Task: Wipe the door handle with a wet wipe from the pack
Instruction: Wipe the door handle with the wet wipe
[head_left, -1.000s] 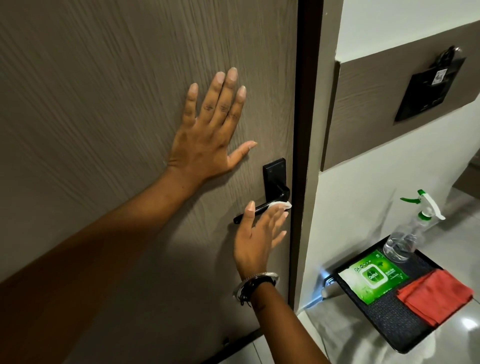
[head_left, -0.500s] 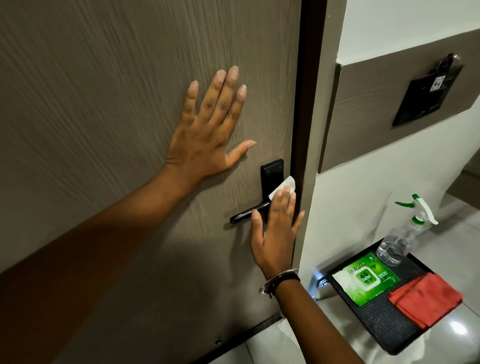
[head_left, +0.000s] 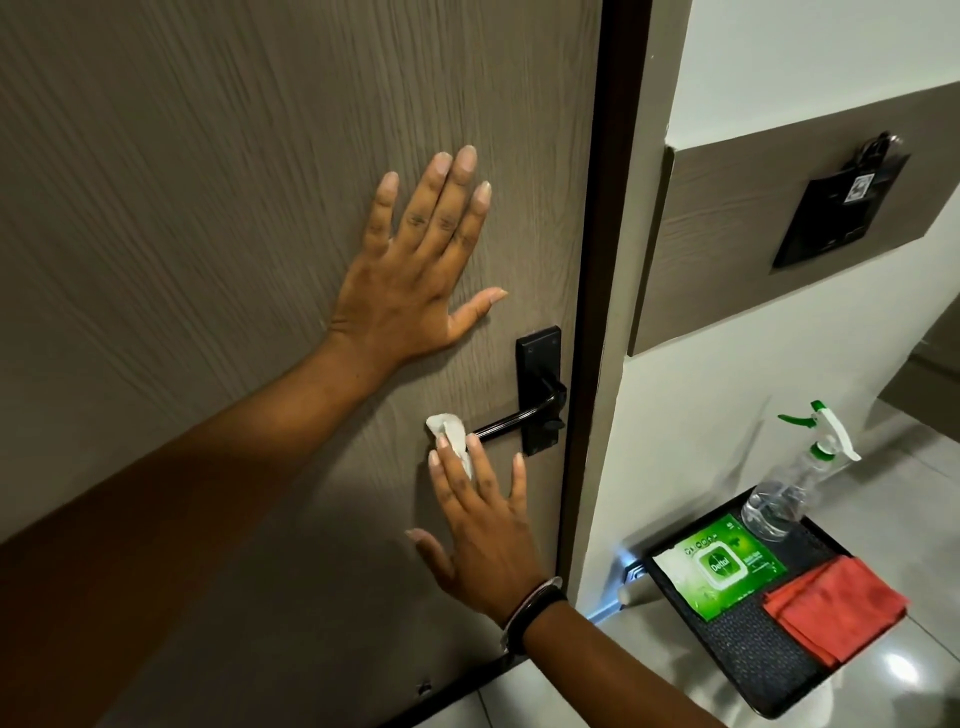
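The right hand (head_left: 480, 540), fingers spread, pins the wet wipe (head_left: 451, 435) under two fingertips at the free tip of the door handle (head_left: 511, 422). Left hand (head_left: 410, 280) lies splayed on the door (head_left: 208, 182). Risk: the loosely held wipe slides off the tip and drops.

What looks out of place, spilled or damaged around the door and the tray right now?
Nothing stands out. The wipe is pressed to the free end of the door handle by the right hand; the left hand lies flat on the door. The wipes pack, spray bottle and red cloth sit tidily on the tray.
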